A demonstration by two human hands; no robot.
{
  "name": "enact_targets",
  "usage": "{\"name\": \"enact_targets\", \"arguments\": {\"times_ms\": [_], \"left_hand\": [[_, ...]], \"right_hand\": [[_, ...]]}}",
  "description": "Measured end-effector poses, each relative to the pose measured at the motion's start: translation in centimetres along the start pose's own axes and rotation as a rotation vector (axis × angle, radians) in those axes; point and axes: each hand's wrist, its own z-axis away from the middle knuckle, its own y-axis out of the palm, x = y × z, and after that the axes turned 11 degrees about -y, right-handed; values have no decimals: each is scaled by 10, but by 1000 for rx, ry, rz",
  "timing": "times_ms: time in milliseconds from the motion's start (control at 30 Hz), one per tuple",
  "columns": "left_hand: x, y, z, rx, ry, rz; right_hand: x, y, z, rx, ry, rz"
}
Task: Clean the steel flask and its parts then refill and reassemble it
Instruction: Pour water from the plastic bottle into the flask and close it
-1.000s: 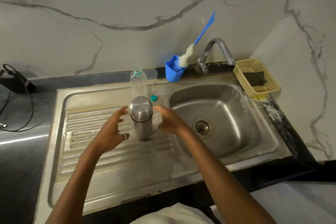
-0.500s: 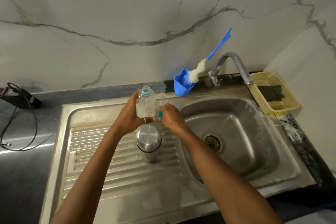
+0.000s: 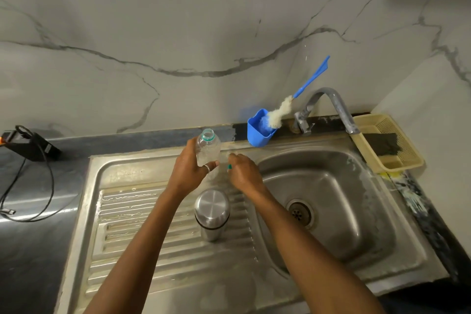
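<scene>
No writing, brand, number or sign can be read. The steel flask (image 3: pixel 212 211) and the clear plastic bottle (image 3: pixel 207 149) show no legible print. The black power adapter (image 3: pixel 28 146) at 9 o'clock is too blurred to tell.

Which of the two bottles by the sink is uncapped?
The clear plastic bottle held in the left hand: its mouth is open. The steel flask standing on the drainboard has its lid on.

Just the usual sink-side clutter under a veined marble wall (image 3: pixel 204 20)
Curved steel tap (image 3: pixel 328 102) at the back, yellow basket (image 3: pixel 413 158) just beside it with a dark scrub pad (image 3: pixel 382 144) inside, and a black adapter (image 3: pixel 28 146) trailing its cable (image 3: pixel 49 186) across the left counter (image 3: pixel 25 250).
</scene>
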Motion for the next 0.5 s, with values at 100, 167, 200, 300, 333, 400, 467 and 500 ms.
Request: {"name": "enact_targets", "arguments": {"times_ms": [100, 167, 200, 300, 333, 400, 467, 500], "left_hand": [[-7, -7, -3, -23, 57, -27], [-11, -13, -7, -33, 97, -37], [-13, -14, -9, -32, 115, -43], [-26, -18, -9, -5, 128, -43], [-31, -19, -8, 6, 134, -44], [-40, -20, -5, 24, 163, -54], [-46, -23, -4, 37, 203, -62], [-48, -24, -4, 49, 216, -68]], "right_hand": [[1, -37, -6, -127, 115, -280], [5, -77, -8, -202, 83, -471], [10, -99, -7, -235, 21, -510], [26, -154, 4, -300, -187, -487], [30, -167, 7, -312, -230, -464], [35, -186, 13, -308, -284, -419], [37, -195, 20, -290, -317, -400], [38, -198, 23, -286, -331, -378]]}}
